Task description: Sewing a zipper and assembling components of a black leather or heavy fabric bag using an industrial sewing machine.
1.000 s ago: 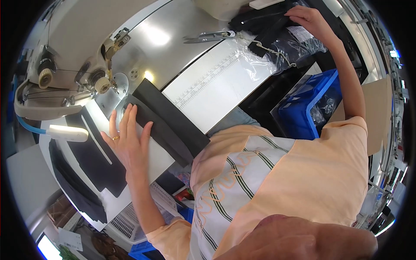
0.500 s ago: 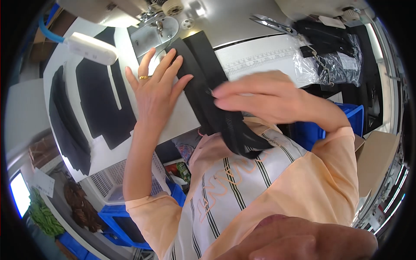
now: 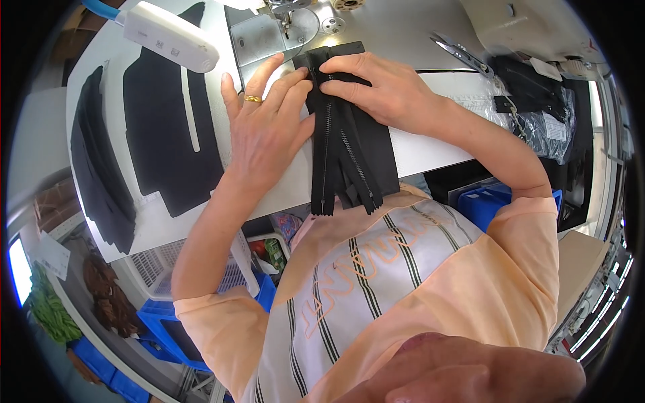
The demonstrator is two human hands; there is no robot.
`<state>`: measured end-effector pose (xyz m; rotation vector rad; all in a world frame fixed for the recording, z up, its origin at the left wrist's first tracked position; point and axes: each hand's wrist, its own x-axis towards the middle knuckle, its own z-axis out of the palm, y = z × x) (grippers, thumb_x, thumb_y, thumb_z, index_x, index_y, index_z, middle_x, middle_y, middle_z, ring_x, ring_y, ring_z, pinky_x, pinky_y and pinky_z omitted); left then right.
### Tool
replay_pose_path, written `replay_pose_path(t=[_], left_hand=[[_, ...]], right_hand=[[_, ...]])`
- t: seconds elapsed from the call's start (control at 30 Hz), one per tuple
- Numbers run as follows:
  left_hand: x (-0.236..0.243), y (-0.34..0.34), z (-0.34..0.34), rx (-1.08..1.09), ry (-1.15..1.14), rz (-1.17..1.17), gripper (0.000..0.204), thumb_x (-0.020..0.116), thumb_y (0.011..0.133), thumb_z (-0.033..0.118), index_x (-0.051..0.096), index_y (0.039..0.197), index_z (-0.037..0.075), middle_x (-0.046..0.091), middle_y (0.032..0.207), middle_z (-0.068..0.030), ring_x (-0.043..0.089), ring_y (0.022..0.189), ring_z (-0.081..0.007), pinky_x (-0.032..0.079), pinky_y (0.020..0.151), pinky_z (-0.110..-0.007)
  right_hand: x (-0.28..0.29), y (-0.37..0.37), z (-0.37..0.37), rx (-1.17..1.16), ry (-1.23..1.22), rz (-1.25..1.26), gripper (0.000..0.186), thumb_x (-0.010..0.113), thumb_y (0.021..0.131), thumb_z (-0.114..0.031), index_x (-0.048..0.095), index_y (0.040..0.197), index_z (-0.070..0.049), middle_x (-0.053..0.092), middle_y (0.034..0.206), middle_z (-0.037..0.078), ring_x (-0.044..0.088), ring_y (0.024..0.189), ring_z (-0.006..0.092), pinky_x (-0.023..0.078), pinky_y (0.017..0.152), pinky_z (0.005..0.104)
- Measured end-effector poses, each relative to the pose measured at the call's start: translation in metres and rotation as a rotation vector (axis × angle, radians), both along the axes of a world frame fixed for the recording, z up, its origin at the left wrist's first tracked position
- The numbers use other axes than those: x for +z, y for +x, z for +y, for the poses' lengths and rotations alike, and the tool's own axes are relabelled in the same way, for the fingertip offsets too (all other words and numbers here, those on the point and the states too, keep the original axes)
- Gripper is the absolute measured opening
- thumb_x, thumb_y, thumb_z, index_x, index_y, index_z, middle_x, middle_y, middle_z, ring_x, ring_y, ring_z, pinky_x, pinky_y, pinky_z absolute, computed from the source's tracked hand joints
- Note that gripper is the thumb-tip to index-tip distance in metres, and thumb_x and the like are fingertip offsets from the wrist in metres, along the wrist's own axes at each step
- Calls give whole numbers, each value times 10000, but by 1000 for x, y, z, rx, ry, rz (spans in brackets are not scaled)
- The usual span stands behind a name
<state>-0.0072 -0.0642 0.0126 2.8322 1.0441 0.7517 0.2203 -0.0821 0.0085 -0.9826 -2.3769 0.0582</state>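
Note:
A black zipper (image 3: 327,151) with metal teeth lies lengthwise over a black fabric strip (image 3: 379,144), its two tapes spread apart at the near end. Near the zipper's far end, my right hand (image 3: 390,93) pinches it between thumb and fingers. My left hand (image 3: 269,127), wearing a gold ring, rests along the left edge of the layers with fingers apart, fingertips touching the cloth by the zipper. Just beyond the fabric's far end is the sewing machine's needle area (image 3: 285,30). What lies under my right fingertips is hidden.
To the left lie a flat black panel with a slot (image 3: 158,127) and a stack of black pieces (image 3: 101,161), under a white device (image 3: 171,37). Scissors (image 3: 460,54) and plastic-bagged black items (image 3: 537,101) are at right. Below stand a white basket (image 3: 161,269) and blue crates (image 3: 178,329).
My right hand has carried the zipper's far end up toward my left fingertips. The zipper now lies straighter along the fabric, its teeth showing. The whole view has shifted slightly.

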Motion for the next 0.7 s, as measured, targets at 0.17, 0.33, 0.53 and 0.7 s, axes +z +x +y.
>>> replay_pose_path(t=[0.17,0.33,0.53,0.7], left_hand=[[4,6,-3,25,-34,7,493,796,686,230,607,1135,150,616,1116,40,442,1300,-218,178,1043,-661],[-1,3,0,15,24,33,446,797,689,236,644,1106,207,598,1099,38,446,1284,-207,189,1027,-657],[0,6,-1,2,65,23,424,795,694,238,663,1095,202,605,1092,29,456,1275,-213,193,1029,-657],[0,2,-1,4,91,12,409,791,699,227,674,1090,202,613,1082,24,468,1263,-214,204,1030,-658]], right_hand=[[-1,2,4,-14,-3,106,253,645,788,-52,626,1036,-100,602,1167,27,621,1021,205,559,736,317],[35,21,-26,-95,-18,138,284,636,756,51,640,1005,-85,645,1143,65,633,1021,241,550,773,316],[71,177,-113,-868,225,119,263,593,855,79,670,1083,-27,681,1154,79,633,1071,184,487,917,303],[82,268,-130,-1303,200,-666,246,628,908,-72,673,1148,-99,678,1172,26,646,1069,175,509,864,293]])
